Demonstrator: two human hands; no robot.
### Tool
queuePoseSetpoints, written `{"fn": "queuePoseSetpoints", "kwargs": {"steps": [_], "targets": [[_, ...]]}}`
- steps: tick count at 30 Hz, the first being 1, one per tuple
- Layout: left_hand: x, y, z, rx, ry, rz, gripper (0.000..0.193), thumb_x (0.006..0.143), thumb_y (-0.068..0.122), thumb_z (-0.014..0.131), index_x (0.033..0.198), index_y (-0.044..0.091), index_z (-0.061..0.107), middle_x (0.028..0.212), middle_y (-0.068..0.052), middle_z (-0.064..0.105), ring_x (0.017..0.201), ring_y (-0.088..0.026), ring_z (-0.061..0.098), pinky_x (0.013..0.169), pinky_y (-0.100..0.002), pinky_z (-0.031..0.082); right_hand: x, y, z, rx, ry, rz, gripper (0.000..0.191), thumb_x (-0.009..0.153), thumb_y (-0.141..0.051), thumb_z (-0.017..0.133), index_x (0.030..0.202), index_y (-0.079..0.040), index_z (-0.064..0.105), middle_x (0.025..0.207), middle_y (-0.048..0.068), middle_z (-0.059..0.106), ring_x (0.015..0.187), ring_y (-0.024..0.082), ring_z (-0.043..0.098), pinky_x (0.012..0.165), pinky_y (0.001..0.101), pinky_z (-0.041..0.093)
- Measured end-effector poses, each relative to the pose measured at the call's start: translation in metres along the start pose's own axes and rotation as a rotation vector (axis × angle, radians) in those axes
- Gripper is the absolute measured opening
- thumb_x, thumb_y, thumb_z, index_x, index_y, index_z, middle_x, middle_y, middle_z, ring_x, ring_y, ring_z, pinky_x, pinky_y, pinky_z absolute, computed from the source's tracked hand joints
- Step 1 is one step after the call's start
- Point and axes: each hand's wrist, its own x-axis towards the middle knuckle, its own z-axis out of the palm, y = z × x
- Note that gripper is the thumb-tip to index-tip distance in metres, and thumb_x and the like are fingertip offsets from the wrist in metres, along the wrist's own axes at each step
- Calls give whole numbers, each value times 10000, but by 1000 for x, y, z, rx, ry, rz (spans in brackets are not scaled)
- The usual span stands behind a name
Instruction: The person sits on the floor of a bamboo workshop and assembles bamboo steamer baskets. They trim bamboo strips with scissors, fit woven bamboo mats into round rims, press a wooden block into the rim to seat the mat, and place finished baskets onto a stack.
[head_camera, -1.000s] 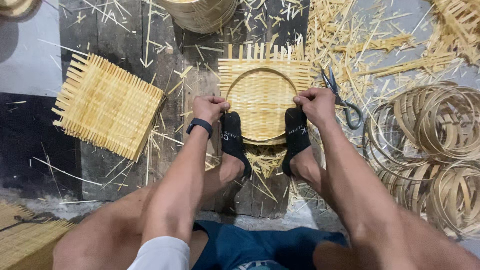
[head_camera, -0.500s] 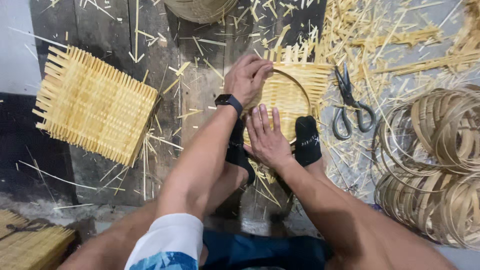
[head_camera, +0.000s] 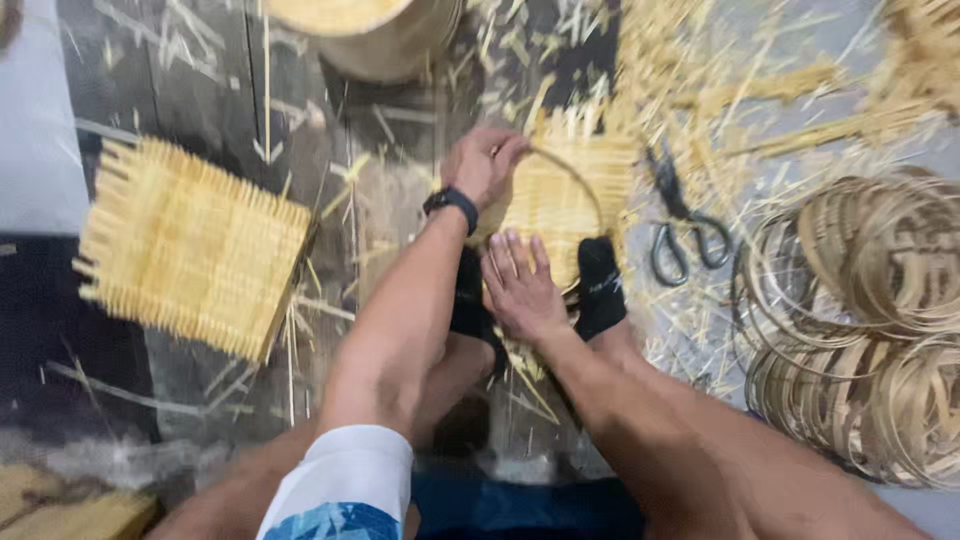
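The small woven mat (head_camera: 560, 200) is being pinned to the floor under two black-socked feet (head_camera: 600, 285), seemingly to keep it from shifting. Its thin hoop (head_camera: 575, 175) is being pinched at the mat's far left edge by the closed left hand (head_camera: 483, 163), while the right hand (head_camera: 520, 285) is being pressed flat, fingers spread, on the near edge. Scissors (head_camera: 685, 225) are lying just right of the mat.

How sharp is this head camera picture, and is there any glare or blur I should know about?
Head view: motion blur smears the whole frame, worst on the loose woven mat and the coiled strips. The left hand and right hand on the held weave are soft-edged. The scissors stay recognisable. Lighting is even, with no strong glare.
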Motion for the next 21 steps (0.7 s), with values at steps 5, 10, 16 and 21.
{"fn": "queuePoseSetpoints", "kwargs": {"steps": [5, 10, 16, 21], "targets": [[13, 5, -3, -253, -97, 15, 251, 934, 322, 673, 1068, 148, 794, 1231, -129, 616, 1024, -288, 689, 843, -378, 572, 35, 84, -34, 808, -24, 71, 406, 823, -248, 771, 1191, -112, 667, 1235, 95, 692, 1188, 329, 645, 1032, 478, 516], [12, 1, -6, 154, -213, -2, 384, 1041, 393, 500, 1044, 113, 763, 1049, -170, 736, 1023, -389, 646, 864, -492, 507, 86, 137, -7, 730, 151, 399, 157, 980, -142, 711, 1106, -80, 780, 1020, 131, 769, 977, 343, 702, 876, 431, 536], [24, -7, 7, 140, -271, -280, 484, 986, 510, 558, 863, 81, 746, 815, -183, 715, 788, -379, 668, 720, -487, 506, 90, 149, 21, 1082, 4, 646, 165, 997, -161, 672, 1017, -22, 758, 814, 120, 754, 720, 266, 704, 644, 335, 539], [31, -19, 8, -82, -302, -317, 526, 946, 516, 661, 744, 33, 709, 596, -89, 575, 576, -168, 488, 566, -380, 432, 72, 157, 36, 857, 89, 493, 401, 1137, -224, 500, 856, 31, 631, 743, 189, 587, 758, 296, 536, 760, 447, 462]]}}
